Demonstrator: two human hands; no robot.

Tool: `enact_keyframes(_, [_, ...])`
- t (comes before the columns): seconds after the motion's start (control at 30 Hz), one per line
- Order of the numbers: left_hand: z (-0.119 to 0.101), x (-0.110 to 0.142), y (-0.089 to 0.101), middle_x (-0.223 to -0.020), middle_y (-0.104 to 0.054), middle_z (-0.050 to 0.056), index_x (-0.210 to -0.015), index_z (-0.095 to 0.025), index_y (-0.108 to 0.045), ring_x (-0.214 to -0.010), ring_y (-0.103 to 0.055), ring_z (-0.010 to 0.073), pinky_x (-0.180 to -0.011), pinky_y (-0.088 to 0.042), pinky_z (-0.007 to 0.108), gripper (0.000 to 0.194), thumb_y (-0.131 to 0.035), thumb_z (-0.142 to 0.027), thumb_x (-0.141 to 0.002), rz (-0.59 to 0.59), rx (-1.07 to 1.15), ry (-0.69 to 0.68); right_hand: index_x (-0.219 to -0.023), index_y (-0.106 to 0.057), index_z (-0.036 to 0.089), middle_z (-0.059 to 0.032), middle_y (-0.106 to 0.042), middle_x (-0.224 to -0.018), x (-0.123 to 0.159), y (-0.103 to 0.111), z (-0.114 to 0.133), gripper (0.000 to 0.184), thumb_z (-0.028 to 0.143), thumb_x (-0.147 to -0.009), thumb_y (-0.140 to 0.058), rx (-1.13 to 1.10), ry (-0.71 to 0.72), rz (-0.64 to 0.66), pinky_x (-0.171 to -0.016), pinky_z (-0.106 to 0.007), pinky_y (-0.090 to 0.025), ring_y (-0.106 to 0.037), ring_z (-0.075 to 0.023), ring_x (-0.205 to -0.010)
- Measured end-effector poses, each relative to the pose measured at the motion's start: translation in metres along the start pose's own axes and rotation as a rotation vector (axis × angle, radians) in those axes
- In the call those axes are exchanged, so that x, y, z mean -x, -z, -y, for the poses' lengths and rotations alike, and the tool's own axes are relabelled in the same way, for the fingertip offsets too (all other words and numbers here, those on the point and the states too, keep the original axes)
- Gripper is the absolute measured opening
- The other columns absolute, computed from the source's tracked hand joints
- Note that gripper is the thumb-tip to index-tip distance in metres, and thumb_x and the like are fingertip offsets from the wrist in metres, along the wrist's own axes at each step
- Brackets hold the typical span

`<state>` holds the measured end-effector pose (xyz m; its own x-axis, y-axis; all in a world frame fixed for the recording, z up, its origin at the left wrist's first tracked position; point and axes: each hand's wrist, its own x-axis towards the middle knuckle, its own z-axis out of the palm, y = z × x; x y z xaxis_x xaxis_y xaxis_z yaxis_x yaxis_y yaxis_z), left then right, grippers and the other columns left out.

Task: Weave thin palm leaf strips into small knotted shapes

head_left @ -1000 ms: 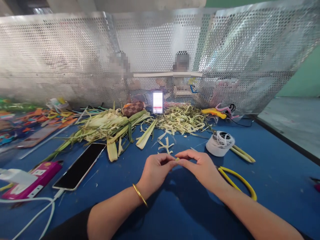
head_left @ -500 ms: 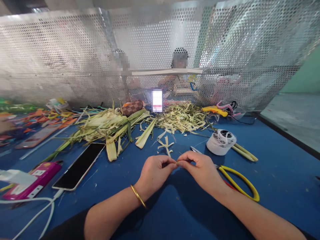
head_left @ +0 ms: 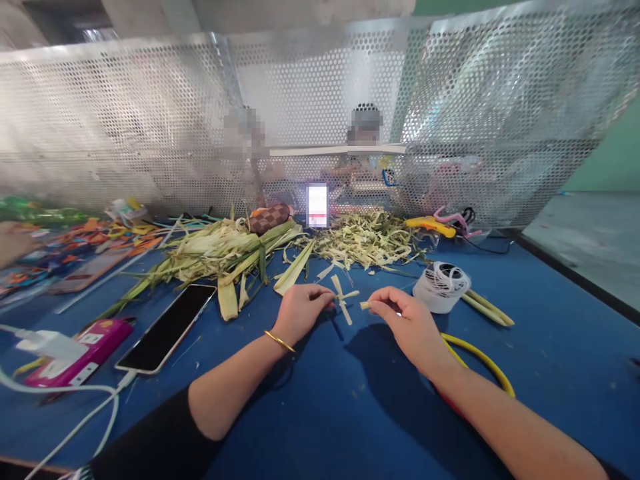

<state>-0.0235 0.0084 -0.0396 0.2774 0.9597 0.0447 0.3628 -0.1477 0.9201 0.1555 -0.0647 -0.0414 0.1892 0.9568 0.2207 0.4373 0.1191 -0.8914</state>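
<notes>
Leaf-strip cross [head_left: 345,308] could slip or crease if left hand [head_left: 304,312] pinches too lightly or twists; crossing might loosen, binding too small to tell. Left grip closed, fingertips on cross's 9 o'clock side. Right hand [head_left: 407,323], 3 o'clock of cross, pinches short strip [head_left: 365,305]; hard pull might split it. Cross pale cream, narrow arms, longest running 11 to 5 o'clock, above blue tabletop [head_left: 320,413].

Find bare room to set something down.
Free blue tabletop: right of the yellow looped handle, and between the black-screened phone and left hand, barring scraps. Crowded: pale-green leaves and shredded strips by the perforated metal screen.
</notes>
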Motion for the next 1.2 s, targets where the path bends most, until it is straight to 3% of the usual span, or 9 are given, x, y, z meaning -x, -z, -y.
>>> enact_keyframes(0.1, [-0.012, 0.011, -0.003, -0.062, -0.068, 0.004, -0.070, -0.017, -0.072, -0.056, -0.058, 0.0131, -0.052, -0.041, 0.022, 0.014, -0.064, -0.028, -0.070, 0.054, 0.192, 0.131, -0.073, -0.062, 0.020, -0.0080, -0.064, -0.104, -0.003, 0.005, -0.001, 0.020, 0.039, -0.077, -0.058, -0.127, 0.027, -0.053, -0.088, -0.037, -0.040, -0.056, -0.0237, -0.102])
enact_keyframes(0.2, [-0.019, 0.021, -0.003, -0.060, -0.067, 0.004, -0.068, -0.017, -0.071, -0.055, -0.058, 0.0122, -0.052, -0.041, 0.021, 0.012, -0.066, -0.028, -0.069, 0.060, 0.234, 0.104, -0.072, -0.062, 0.020, -0.0093, -0.058, -0.123, -0.004, 0.009, 0.004, 0.022, 0.042, -0.073, -0.064, -0.281, -0.070, 0.009, -0.097, -0.039, -0.036, -0.049, -0.0266, -0.118])
enact_keyframes(0.33, [-0.020, 0.027, -0.001, -0.060, -0.066, 0.002, -0.066, -0.017, -0.071, -0.057, -0.058, 0.0122, -0.058, -0.044, 0.022, 0.013, -0.065, -0.028, -0.070, 0.078, 0.235, 0.032, -0.069, -0.062, 0.020, -0.0078, -0.065, -0.112, 0.000, 0.010, 0.011, 0.020, 0.039, -0.072, -0.067, -0.335, -0.177, 0.185, -0.093, -0.035, -0.039, -0.054, -0.0245, -0.111])
enact_keyframes(0.47, [-0.022, 0.029, 0.000, -0.061, -0.067, 0.003, -0.066, -0.017, -0.071, -0.058, -0.057, 0.0119, -0.059, -0.044, 0.022, 0.012, -0.064, -0.026, -0.071, 0.096, 0.232, 0.027, -0.074, -0.063, 0.020, -0.0016, -0.066, -0.081, 0.002, 0.009, 0.012, 0.015, 0.035, -0.076, -0.062, -0.216, -0.139, 0.280, -0.075, -0.030, -0.044, -0.059, -0.0176, -0.080])
enact_keyframes(0.57, [-0.023, 0.028, 0.000, -0.061, -0.067, 0.003, -0.067, -0.017, -0.071, -0.057, -0.057, 0.0116, -0.055, -0.042, 0.021, 0.011, -0.064, -0.025, -0.070, 0.068, 0.268, 0.059, -0.076, -0.063, 0.020, -0.0002, -0.063, -0.075, 0.003, 0.011, 0.011, 0.012, 0.031, -0.080, -0.059, -0.078, -0.042, 0.266, -0.069, -0.028, -0.043, -0.056, -0.0162, -0.074])
enact_keyframes(0.73, [-0.018, 0.024, 0.001, -0.066, -0.066, 0.003, -0.077, -0.015, -0.070, -0.056, -0.054, 0.0100, -0.051, -0.040, 0.020, 0.018, -0.064, -0.030, -0.071, -0.077, 0.403, 0.107, -0.078, -0.061, 0.021, -0.0036, -0.063, -0.086, 0.005, 0.013, 0.012, 0.011, 0.023, -0.086, -0.054, 0.112, 0.336, 0.160, -0.077, -0.029, -0.044, -0.058, -0.0174, -0.083])
enact_keyframes(0.87, [-0.016, 0.027, 0.000, -0.069, -0.063, 0.003, -0.079, -0.013, -0.066, -0.057, -0.055, 0.0091, -0.051, -0.040, 0.019, 0.030, -0.063, -0.042, -0.074, -0.165, 0.564, 0.205, -0.080, -0.060, 0.022, -0.0042, -0.063, -0.087, 0.007, 0.012, 0.012, 0.010, 0.022, -0.088, -0.053, 0.194, 0.467, 0.057, -0.076, -0.029, -0.047, -0.060, -0.0174, -0.083])
enact_keyframes(1.03, [-0.020, 0.038, -0.006, -0.072, -0.064, 0.006, -0.080, -0.011, -0.066, -0.060, -0.059, 0.0120, -0.055, -0.043, 0.023, 0.051, -0.058, -0.061, -0.073, 0.054, 0.670, 0.364, -0.083, -0.061, 0.023, -0.0044, -0.064, -0.087, 0.007, 0.010, 0.008, 0.010, 0.022, -0.088, -0.052, 0.259, 0.538, -0.019, -0.075, -0.030, -0.049, -0.061, -0.0183, -0.082])
enact_keyframes(1.2, [-0.024, 0.044, -0.009, -0.076, -0.067, 0.006, -0.084, -0.013, -0.068, -0.067, -0.061, 0.0126, -0.062, -0.044, 0.023, 0.041, -0.069, -0.051, -0.068, 0.199, 0.706, 0.320, -0.084, -0.060, 0.023, -0.0057, -0.063, -0.087, 0.010, 0.005, 0.007, 0.012, 0.023, -0.089, -0.050, 0.262, 0.558, 0.047, -0.073, -0.032, -0.050, -0.061, -0.0191, -0.081])
